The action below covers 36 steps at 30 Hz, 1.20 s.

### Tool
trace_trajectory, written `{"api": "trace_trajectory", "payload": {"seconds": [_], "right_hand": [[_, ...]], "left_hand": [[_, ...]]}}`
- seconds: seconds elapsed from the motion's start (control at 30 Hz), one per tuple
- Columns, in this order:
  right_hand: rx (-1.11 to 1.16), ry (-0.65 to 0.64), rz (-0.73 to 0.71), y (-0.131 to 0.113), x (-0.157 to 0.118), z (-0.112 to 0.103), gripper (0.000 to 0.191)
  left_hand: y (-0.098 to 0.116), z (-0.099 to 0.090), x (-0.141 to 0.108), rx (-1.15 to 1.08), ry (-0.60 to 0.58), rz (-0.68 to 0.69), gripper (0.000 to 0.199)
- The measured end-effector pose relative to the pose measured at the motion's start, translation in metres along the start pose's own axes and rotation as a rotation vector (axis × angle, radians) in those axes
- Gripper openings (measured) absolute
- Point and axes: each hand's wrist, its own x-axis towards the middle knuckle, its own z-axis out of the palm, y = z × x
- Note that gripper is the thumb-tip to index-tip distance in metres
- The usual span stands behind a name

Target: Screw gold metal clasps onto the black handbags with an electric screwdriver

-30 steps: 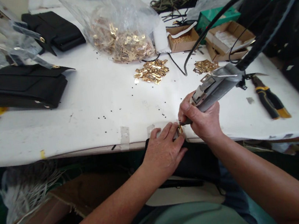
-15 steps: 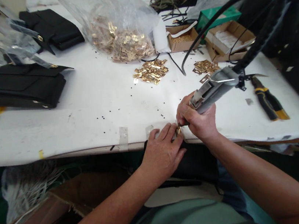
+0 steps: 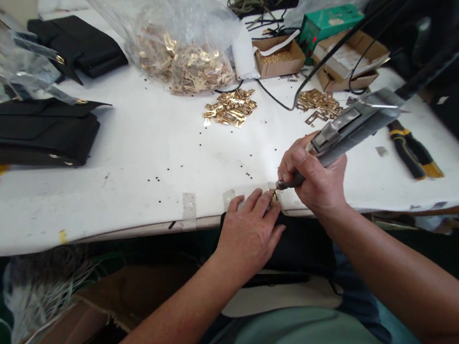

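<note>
Your left hand is spread flat, fingers pressing down beside the small gold fitting, which sits on the black bag at the near desk edge. Your right hand is closed around a grey metal power tool, its thin tip at that fitting; exact contact is hard to see. The bag has a smooth, leather-like surface, mostly hidden under your hands. Strips of silvery tape sit on the white desk just left, with tiny black beads scattered on it. Yellow-and-black handled pliers lie to the right of the tool.

Further out, two loose heaps of flat brass fittings lie on the desk, and a clear plastic bag remains heavily filled with more. Two black flap bags with gold-toned hardware sit at far left, so some pieces look further along. A cardboard box holds tiny gold parts.
</note>
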Motion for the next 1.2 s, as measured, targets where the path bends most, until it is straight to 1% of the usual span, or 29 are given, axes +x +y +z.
{"api": "trace_trajectory", "payload": {"seconds": [0.1, 0.27, 0.63, 0.8, 1.03, 1.2], "right_hand": [[0.021, 0.000, -0.021, -0.006, 0.001, -0.001, 0.031], [0.053, 0.000, -0.014, -0.011, -0.001, -0.003, 0.034], [0.058, 0.053, -0.017, -0.001, 0.002, -0.001, 0.033], [0.037, 0.064, -0.019, -0.001, 0.002, -0.001, 0.030], [-0.072, 0.086, 0.016, -0.002, 0.002, -0.002, 0.038], [-0.071, 0.075, 0.014, 0.000, 0.002, -0.001, 0.040]], "left_hand": [[-0.001, 0.001, 0.000, 0.007, -0.001, 0.002, 0.041], [-0.003, 0.001, -0.001, 0.018, 0.004, 0.018, 0.042], [0.000, -0.001, 0.001, 0.019, -0.007, 0.004, 0.040], [-0.001, -0.003, 0.003, 0.011, -0.018, -0.011, 0.042], [-0.003, -0.004, 0.008, 0.007, -0.020, 0.002, 0.038], [-0.003, -0.004, 0.007, -0.001, -0.025, -0.007, 0.038]]}}
